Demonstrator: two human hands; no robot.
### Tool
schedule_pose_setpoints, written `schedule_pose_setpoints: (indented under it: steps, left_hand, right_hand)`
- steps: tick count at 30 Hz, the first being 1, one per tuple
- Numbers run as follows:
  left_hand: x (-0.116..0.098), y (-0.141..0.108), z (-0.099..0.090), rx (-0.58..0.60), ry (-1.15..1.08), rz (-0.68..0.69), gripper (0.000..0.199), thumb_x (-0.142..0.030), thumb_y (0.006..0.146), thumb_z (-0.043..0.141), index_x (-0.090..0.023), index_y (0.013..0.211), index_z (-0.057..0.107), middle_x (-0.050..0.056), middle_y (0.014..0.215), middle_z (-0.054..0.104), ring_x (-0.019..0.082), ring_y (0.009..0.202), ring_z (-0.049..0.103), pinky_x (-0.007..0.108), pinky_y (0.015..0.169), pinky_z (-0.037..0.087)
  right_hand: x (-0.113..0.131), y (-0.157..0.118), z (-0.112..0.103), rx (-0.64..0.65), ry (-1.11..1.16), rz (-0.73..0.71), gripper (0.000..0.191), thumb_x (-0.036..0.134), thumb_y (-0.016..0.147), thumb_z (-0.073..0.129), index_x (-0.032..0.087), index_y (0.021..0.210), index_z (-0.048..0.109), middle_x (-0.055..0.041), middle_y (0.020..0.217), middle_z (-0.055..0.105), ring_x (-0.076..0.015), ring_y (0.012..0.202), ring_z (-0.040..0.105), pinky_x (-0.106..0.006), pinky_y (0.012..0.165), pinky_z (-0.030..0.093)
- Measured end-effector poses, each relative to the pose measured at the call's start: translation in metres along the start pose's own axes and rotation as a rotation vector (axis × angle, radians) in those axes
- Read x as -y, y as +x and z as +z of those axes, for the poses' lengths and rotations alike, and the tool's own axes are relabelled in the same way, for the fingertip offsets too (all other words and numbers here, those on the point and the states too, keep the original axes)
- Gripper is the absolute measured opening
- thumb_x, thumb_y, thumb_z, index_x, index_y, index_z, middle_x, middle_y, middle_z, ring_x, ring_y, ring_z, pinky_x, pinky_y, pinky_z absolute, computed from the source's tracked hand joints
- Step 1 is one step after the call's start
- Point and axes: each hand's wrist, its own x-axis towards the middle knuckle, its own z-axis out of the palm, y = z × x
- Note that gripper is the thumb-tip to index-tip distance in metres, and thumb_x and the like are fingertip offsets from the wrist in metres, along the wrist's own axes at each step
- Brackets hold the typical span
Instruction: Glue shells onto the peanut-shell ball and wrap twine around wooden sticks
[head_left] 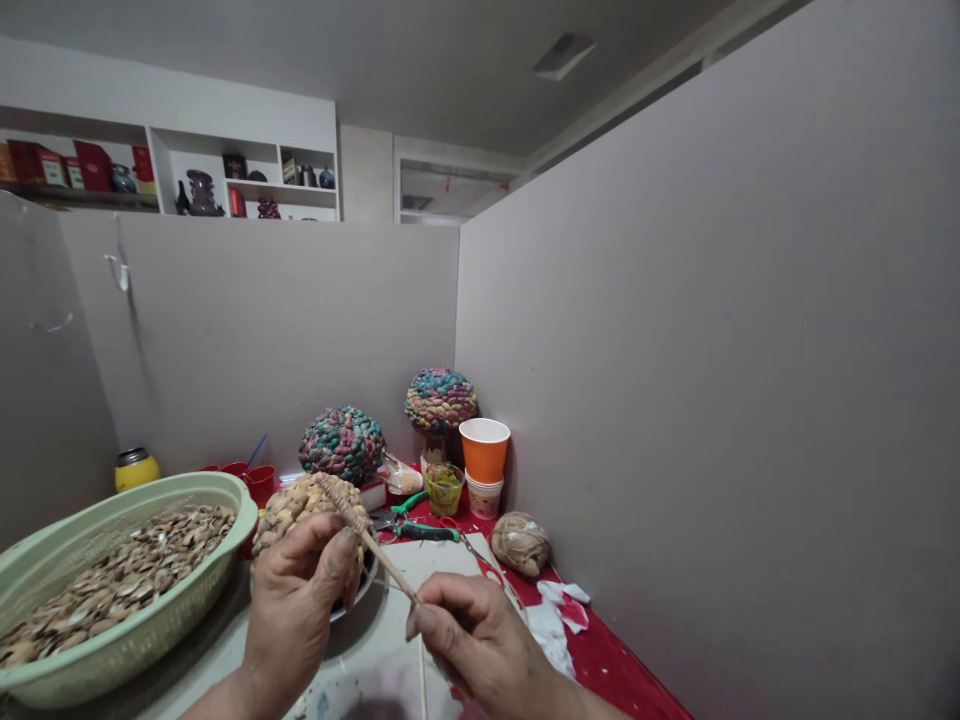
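Where the stick (388, 567) slants, 11 to 5 o'clock: both grips closed on it
Left hand (294, 600): pinching the wrapped stretch
Right hand (480, 630): pinching the lower end
Knobbly ball (300, 503): just beyond, 11 o'clock
Twine (519, 545): 2 o'clock
Basin (161, 620): 9 o'clock

Looks like a slim, straight, tan stick (381, 554), with a ridged winding (342, 503) around its far portion. Shows close-set turns there, like coiled cord, slightly thicker than the bare shaft. Runs smooth and plain from the winding down to the near end. Slants in the air, far end toward the upper left, near end toward the lower right. Sits pinched at the near end between thumb and finger of the right hand (487, 632), with the very tip hidden. Passes just beside the thumb and fingertips of the left hand (301, 580) at the lower turns; touching there or not, hard to tell.
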Motion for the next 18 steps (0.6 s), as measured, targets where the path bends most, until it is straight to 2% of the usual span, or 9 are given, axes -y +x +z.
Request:
schedule_pose_setpoints:
  steps: [5, 9, 11, 15, 18]
  left_hand:
    - [0.0013, -0.0003, -0.0003, 0.015, -0.014, 0.021, 0.027, -0.034, 0.088, 0.06, -0.016, 0.068, 0.058, -0.003, 0.051, 0.049, 0.008, 0.048, 0.04, 0.019, 0.047, 0.034]
    - [0.0021, -0.0001, 0.0001, 0.028, -0.048, 0.007, 0.025, -0.033, 0.09, 0.059, -0.017, 0.071, 0.058, -0.004, 0.054, 0.049, 0.007, 0.049, 0.041, 0.019, 0.048, 0.034]
    - [0.0018, 0.0001, 0.0007, 0.022, -0.042, -0.01, 0.025, -0.034, 0.089, 0.059, -0.016, 0.072, 0.059, -0.004, 0.053, 0.049, 0.007, 0.048, 0.04, 0.018, 0.047, 0.034]
    - [0.0005, 0.0006, 0.0026, -0.006, -0.013, -0.034, 0.026, -0.037, 0.087, 0.062, -0.016, 0.072, 0.06, -0.005, 0.051, 0.048, 0.007, 0.046, 0.04, 0.018, 0.045, 0.033]
    - [0.0004, 0.0007, 0.0029, 0.005, -0.016, -0.029, 0.026, -0.037, 0.088, 0.061, -0.016, 0.072, 0.06, -0.005, 0.051, 0.047, 0.007, 0.046, 0.04, 0.018, 0.046, 0.033]
  right_hand:
    - [0.0003, -0.0005, 0.0, 0.087, 0.137, 0.079, 0.051, 0.061, 0.086, 0.053, 0.012, 0.075, 0.06, 0.0074, 0.045, 0.041, -0.0028, 0.035, 0.029, -0.016, 0.035, 0.022]
    - [-0.0012, 0.0007, -0.0012, 0.167, 0.237, 0.18, 0.053, 0.063, 0.085, 0.053, 0.012, 0.073, 0.059, 0.0071, 0.043, 0.042, -0.0029, 0.031, 0.028, -0.017, 0.033, 0.021]
    - [-0.001, 0.0015, -0.0012, 0.138, 0.208, 0.167, 0.049, 0.061, 0.084, 0.056, 0.013, 0.075, 0.059, 0.007, 0.046, 0.043, -0.0035, 0.034, 0.03, -0.017, 0.034, 0.022]
    - [0.0007, 0.0022, 0.0002, -0.056, -0.009, 0.008, 0.039, 0.051, 0.078, 0.068, 0.015, 0.071, 0.054, 0.0053, 0.057, 0.044, -0.0057, 0.05, 0.037, -0.018, 0.045, 0.028]
    - [0.0005, 0.0016, 0.001, -0.065, -0.076, -0.022, 0.042, 0.052, 0.084, 0.061, 0.017, 0.065, 0.05, 0.0047, 0.053, 0.044, -0.0071, 0.049, 0.037, -0.019, 0.046, 0.029]
